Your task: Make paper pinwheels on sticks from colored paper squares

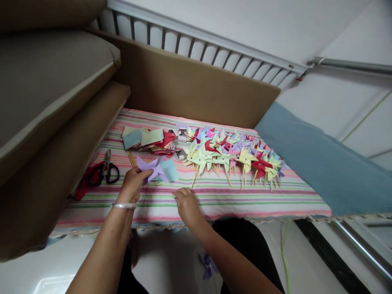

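Note:
My left hand (134, 182) is closed on a purple paper pinwheel (152, 168), its blades spread over a light blue paper sheet (169, 170) on the striped cloth. Just to the right, my right hand (187, 204) is low over the cloth with its fingers bent together. Whether anything small is between those fingertips is hidden. Beyond it lie many finished pinwheels (246, 159) in yellow, green, red and purple on wooden sticks. Behind my left hand sit stacks of coloured paper (152, 136) and a few loose wooden sticks (132, 159).
Black-handled scissors (107, 169) lie at the left, beside a red object (82, 188). Brown padded boards (61, 94) lean in from the left, and a brown panel (196, 85) stands along the back. A purple pinwheel (208, 266) is on the floor below.

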{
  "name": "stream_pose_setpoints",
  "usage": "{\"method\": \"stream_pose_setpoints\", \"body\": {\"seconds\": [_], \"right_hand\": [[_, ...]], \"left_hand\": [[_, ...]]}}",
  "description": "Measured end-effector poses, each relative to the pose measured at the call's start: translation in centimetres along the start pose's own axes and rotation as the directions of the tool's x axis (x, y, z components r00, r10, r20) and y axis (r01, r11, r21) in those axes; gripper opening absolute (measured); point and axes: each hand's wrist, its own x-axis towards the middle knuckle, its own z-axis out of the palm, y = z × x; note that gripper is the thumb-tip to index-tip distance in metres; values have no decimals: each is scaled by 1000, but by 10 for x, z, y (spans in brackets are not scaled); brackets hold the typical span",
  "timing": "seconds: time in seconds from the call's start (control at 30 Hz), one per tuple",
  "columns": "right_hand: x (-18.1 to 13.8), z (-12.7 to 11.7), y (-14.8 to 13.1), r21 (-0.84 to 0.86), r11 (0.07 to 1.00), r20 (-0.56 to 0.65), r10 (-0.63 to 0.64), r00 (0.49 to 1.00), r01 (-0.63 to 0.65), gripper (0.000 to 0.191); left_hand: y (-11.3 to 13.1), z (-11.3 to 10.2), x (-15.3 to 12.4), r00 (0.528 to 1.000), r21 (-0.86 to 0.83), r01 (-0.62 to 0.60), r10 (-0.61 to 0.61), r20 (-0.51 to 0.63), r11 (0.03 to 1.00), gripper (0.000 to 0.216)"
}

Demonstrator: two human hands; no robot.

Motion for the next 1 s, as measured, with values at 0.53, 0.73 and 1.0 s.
{"method": "stream_pose_setpoints", "body": {"seconds": [0.53,0.73,1.0], "right_hand": [[27,-55,-6,523,823,-73,303,950,-222,13],[41,-74,-26,642,758,-134,260,956,-116,8],[56,-50,-36,582,784,-40,292,955,-215,12]], "left_hand": [[-9,10,-5,996,-50,43,-38,84,998,33],[-10,16,-9,995,-83,28,-20,96,996,29],[-14,27,-23,982,-100,1,18,187,995,26]]}}
